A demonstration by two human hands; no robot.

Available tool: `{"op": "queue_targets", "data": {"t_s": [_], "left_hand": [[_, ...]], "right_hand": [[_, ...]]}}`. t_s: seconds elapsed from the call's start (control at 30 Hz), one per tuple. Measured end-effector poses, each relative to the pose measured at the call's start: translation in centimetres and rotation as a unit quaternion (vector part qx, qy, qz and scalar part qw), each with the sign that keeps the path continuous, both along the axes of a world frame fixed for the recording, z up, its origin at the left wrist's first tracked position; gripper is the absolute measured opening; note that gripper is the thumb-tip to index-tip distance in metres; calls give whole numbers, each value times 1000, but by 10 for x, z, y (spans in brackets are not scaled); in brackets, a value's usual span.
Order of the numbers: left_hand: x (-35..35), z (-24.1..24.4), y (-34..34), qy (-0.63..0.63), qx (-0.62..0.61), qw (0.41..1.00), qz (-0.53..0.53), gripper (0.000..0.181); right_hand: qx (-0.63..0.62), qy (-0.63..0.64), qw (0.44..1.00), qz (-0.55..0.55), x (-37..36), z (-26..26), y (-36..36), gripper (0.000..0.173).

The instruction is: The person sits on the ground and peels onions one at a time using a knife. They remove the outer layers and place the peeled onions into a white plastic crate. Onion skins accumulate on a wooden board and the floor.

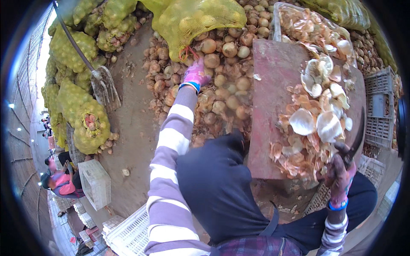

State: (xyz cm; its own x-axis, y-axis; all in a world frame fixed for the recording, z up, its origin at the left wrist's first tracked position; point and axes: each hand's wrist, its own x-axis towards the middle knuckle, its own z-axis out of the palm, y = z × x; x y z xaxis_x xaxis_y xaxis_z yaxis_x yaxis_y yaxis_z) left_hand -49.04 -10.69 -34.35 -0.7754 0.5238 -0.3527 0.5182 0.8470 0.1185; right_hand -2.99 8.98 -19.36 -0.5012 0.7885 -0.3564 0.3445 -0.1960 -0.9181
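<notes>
My left hand point(196, 73), in a pink glove, reaches over the heap of onions point(221, 83), close to the red tie point(188, 52) at the mouth of a yellow-green mesh sack of onions point(205, 19). Whether its fingers grip anything is hidden. My right hand point(340, 174), in a dirty pink glove, is closed on the handle of a curved knife point(358, 134), its dark blade pointing up along the board's right edge. Onion skins point(302, 121) lie piled on the reddish board point(267, 105) beside it.
Behind the board stands a crate point(277, 22) of skins. A shovel point(104, 84) leans by mesh sacks point(72, 48) at left. White crates point(96, 184) stand lower left, with a seated person point(64, 185) beyond. Another plastic crate point(379, 108) is at far right.
</notes>
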Motion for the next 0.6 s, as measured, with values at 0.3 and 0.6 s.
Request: {"op": "queue_targets", "data": {"t_s": [0.3,0.6], "left_hand": [[-33,-71,33,61,23,996,-54,74],[-28,-88,53,174,76,981,-35,51]], "right_hand": [[30,-58,998,-18,9,-29,12,51],[23,-90,995,-28,-14,-26,7,48]]}}
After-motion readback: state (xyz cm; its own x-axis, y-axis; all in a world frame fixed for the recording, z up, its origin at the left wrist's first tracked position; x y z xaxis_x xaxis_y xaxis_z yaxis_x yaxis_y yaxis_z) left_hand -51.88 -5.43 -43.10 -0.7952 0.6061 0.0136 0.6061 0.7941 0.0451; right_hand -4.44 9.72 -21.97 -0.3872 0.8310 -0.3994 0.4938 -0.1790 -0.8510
